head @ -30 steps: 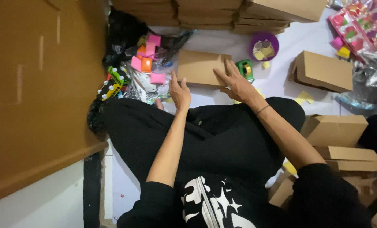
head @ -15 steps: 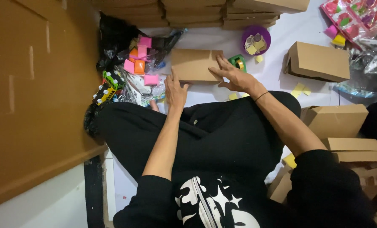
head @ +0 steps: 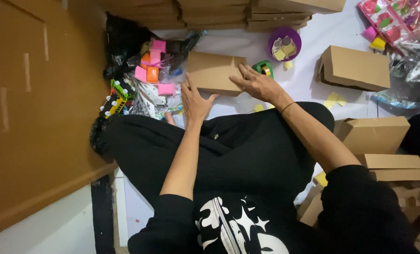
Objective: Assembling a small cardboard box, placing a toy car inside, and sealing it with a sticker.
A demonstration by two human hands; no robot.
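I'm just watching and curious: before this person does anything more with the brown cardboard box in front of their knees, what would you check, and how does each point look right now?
1. Both hands on the cardboard box: ok. The left hand touches its near edge and the right hand rests on its right end.
2. Box closed: cannot tell; only its plain top shows.
3. Box lying flat on the white floor: ok.
4. Room on the left: not ok. Pink and orange blocks and a toy train crowd that side.
5. Room on the right: not ok. A green tape dispenser sits right beside the right hand.
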